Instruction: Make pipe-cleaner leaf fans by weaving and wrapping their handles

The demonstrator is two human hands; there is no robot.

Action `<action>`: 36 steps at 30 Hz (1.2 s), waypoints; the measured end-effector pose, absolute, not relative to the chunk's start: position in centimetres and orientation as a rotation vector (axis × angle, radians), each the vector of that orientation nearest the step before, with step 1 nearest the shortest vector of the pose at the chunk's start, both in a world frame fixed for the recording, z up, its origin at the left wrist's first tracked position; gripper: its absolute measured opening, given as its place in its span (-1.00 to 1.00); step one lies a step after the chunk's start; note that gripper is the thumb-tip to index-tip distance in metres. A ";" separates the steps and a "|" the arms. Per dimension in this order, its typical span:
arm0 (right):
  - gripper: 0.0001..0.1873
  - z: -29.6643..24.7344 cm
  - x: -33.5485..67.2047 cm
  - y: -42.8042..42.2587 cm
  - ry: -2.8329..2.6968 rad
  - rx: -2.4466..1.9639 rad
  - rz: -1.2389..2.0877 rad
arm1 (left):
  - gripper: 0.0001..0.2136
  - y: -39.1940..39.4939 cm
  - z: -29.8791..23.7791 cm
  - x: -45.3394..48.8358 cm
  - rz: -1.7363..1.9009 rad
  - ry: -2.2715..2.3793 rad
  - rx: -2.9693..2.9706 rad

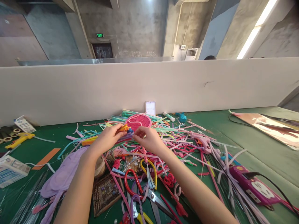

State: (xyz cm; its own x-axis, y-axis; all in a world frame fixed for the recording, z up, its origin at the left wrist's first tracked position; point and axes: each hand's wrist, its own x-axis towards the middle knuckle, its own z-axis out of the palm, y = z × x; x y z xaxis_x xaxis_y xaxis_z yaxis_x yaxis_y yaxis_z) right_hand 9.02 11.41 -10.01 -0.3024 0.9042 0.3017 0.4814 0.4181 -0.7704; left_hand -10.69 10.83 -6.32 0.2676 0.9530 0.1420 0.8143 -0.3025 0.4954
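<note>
My left hand (111, 135) is closed, its thumb and fingers pinching a small orange-yellow pipe-cleaner piece (125, 128) with a blue part at its right end. Close to that blue part, my right hand (149, 139) has its fingertips pinched together; whatever lies between them is too small to make out. Just behind both hands rests a round pink coil (143, 120) of pipe cleaner. Loose pipe cleaners (177, 146) in pink, green and yellow spread around and under the hands. Between my forearms lie red-handled scissors (133, 183) and yellow-handled scissors (155, 169).
At left are a lilac fuzzy shape (67, 171), a yellow glue gun (20, 140) and a white carton (12, 171). A purple corded device (253, 186) lies at right. A phone-like white panel (150, 108) leans on the pale partition (149, 84). A bead tray (106, 194) sits in front.
</note>
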 end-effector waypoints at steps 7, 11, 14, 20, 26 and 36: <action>-0.82 -10.2 8.2 11.0 -1.871 -1.223 0.764 | -0.80 10.7 -6.5 -10.2 0.561 1.650 2.247; -0.92 -10.4 7.9 11.0 -1.848 -1.258 0.751 | -0.79 10.7 -6.5 -10.0 0.561 1.632 2.253; -0.97 -10.5 7.9 11.1 -1.843 -1.251 0.774 | -0.78 10.8 -6.6 -10.2 0.574 1.651 2.256; -0.97 -10.6 7.9 11.1 -1.858 -1.253 0.791 | -0.73 10.6 -6.0 -10.5 0.633 1.679 2.256; -0.94 -10.6 7.9 11.1 -1.924 -1.268 0.757 | -0.74 10.4 -6.3 -10.5 0.639 1.671 2.249; -0.87 -7.5 11.7 10.1 -2.255 -1.426 0.476 | -0.69 5.0 -2.8 -10.7 1.072 1.582 2.158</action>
State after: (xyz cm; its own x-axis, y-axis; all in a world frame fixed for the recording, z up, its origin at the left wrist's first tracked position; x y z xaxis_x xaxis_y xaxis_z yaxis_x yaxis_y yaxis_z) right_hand 11.67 10.09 -7.45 -0.3801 0.9090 0.1710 0.7623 0.4125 -0.4988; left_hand -10.70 4.97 -2.75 0.1355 0.9032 0.4073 0.7130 -0.3744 0.5929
